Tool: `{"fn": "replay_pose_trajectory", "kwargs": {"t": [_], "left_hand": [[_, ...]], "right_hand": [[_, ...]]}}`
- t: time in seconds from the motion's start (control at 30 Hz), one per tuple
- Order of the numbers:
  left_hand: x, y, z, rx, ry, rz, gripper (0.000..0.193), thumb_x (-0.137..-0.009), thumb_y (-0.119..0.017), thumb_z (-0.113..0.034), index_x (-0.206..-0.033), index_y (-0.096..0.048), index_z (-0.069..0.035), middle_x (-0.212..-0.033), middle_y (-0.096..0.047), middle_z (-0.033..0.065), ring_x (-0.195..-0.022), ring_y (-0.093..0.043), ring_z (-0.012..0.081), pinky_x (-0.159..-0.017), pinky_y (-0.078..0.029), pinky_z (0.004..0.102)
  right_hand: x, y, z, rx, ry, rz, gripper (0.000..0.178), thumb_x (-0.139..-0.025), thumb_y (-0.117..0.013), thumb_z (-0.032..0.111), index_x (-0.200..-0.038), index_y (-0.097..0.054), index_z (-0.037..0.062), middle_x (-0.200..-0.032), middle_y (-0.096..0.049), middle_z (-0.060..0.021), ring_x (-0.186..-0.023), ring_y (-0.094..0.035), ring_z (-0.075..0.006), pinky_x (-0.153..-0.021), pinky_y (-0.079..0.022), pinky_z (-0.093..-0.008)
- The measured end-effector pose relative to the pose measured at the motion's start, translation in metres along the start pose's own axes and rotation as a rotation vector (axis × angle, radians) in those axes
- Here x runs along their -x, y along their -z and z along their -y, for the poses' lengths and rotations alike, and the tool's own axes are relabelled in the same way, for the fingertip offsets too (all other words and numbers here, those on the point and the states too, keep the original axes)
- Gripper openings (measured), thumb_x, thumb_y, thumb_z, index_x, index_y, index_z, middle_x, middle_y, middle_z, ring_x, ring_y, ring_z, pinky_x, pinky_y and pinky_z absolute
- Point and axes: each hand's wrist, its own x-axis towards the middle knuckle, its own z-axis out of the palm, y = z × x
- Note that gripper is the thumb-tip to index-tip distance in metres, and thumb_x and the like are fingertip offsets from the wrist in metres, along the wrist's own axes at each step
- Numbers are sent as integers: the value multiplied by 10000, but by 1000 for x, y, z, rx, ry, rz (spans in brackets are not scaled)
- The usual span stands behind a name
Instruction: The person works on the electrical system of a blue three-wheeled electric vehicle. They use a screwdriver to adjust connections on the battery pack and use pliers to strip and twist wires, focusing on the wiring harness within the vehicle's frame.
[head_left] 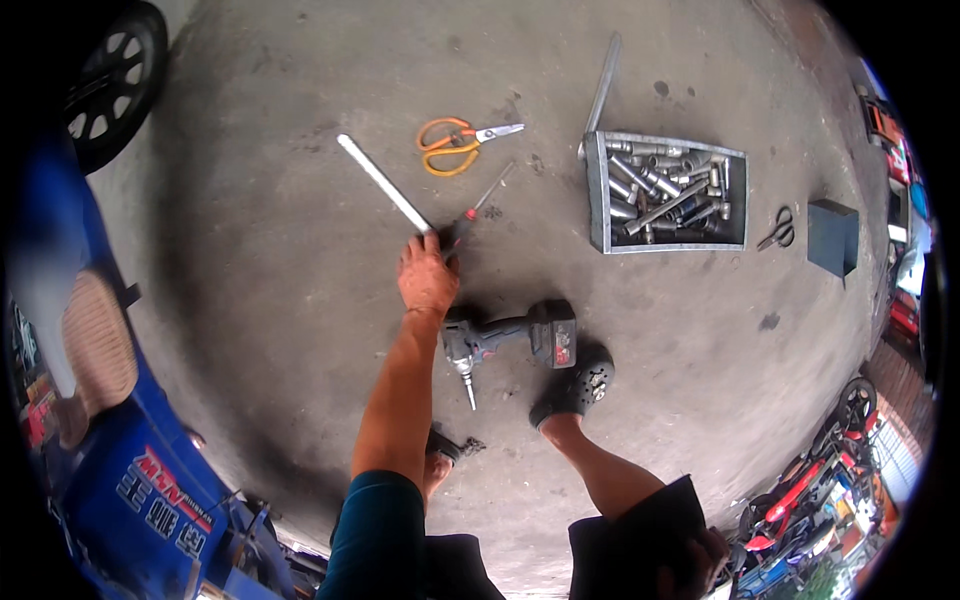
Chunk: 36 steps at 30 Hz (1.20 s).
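— Metal bar, long and pale, lies slanted on the concrete floor, and the left hand is wrapped round its near end, right where a red-handled screwdriver crosses in.

— Clenched on the bar, you reckon?

— Fingers are curled over that end, yes, knuckles up. Whether the screwdriver handle is in the same grip I cannot tell; it is touching or just beside the fingers. My guess is the end is the easy place to lift a bar lying flat.

— And the right hand?

— Right hand is down at the lower edge by the dark shorts, resting near the knee. Closed or loose, I cannot tell from here.

— What's crowding the spot?

— Cordless impact wrench lies on its side just below the wrist, bit pointing down toward the person. A foot in a black clog is planted beside its battery. Orange-handled scissors sit above the bar, apart from it.

— Further right?

— Metal tray full of sockets, a flat steel strip leaning past its corner, small black scissors, and a dark box. Blue vehicle bodywork hems in the left side.
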Motion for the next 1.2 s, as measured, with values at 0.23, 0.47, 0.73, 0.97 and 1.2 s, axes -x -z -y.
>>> {"fn": "replay_pose_trajectory", "kwargs": {"t": [0.23,0.47,0.73,0.97,1.2], "left_hand": [[-133,0,-19,-103,-377,-346,430,-749,-679,-120,-1166,-592,-56,-1175,-589,124,-1112,-545,335,-964,-417,438],[-138,2,-3,-223,-94,189,488,-824,-660,-207,-1282,-568,-68,-1196,-640,119,-1063,-635,317,-863,-516,396],[18,85,70,183,207,314,587,-829,-618,-263,-1385,-458,-164,-963,-699,192,-907,-663,398,-780,-531,467],[244,189,174,-51,694,429,545,-833,-585,-321,-1371,-505,-295,-984,-703,185,-911,-677,378,-796,-535,479],[622,305,143,-124,1089,615,523,-820,-603,-340,-1339,-538,-331,-1180,-676,111,-1064,-664,297,-900,-524,421]], "right_hand": [[-44,-10,-18,103,101,-44,365,-900,-601,277,-1150,-622,12,-1163,-600,-214,-1122,-519,-418,-961,-424,-499],[-298,-148,4,-55,95,520,338,-884,-676,375,-955,-636,47,-728,-654,-149,-705,-649,-354,-622,-493,-448],[-414,-372,148,-99,-299,377,685,-809,-618,667,-965,-732,10,-1016,-701,-232,-1021,-661,-387,-865,-515,-461],[-369,-345,61,-635,-373,402,398,-870,-639,317,-1147,-584,36,-872,-628,-86,-738,-664,-237,-449,-475,-322],[-202,-87,39,-905,-503,325,73,-857,-501,175,-870,-448,127,-587,-456,-6,-413,-463,-134,-364,-387,-298]]}}
